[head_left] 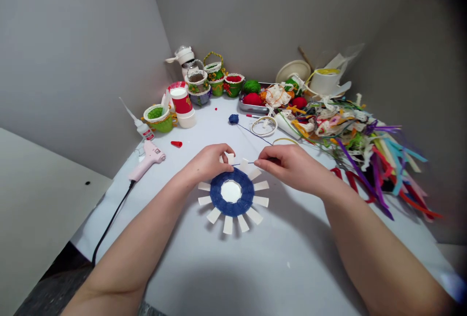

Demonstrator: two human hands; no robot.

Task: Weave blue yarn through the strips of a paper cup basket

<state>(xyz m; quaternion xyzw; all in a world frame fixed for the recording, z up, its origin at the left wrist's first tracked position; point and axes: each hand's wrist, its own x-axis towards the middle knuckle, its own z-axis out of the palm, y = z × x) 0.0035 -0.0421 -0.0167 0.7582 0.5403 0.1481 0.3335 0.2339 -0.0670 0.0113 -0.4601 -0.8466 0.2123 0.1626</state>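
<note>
A flattened white paper cup [231, 192] lies on the table, its side cut into several strips that fan out. Blue yarn is woven in a ring around its round base. My left hand [209, 161] pinches one of the far strips. My right hand [288, 162] is closed on the blue yarn strand [243, 163], which is stretched taut between the two hands. The strand runs on to a small blue yarn ball [233, 119] further back.
A pink glue gun [148, 158] with a black cord lies at the left, beside a glue bottle [144, 130]. Decorated little baskets [204, 84], a metal tray of yarn balls [255, 97] and a heap of coloured ribbons [365, 150] fill the back and right.
</note>
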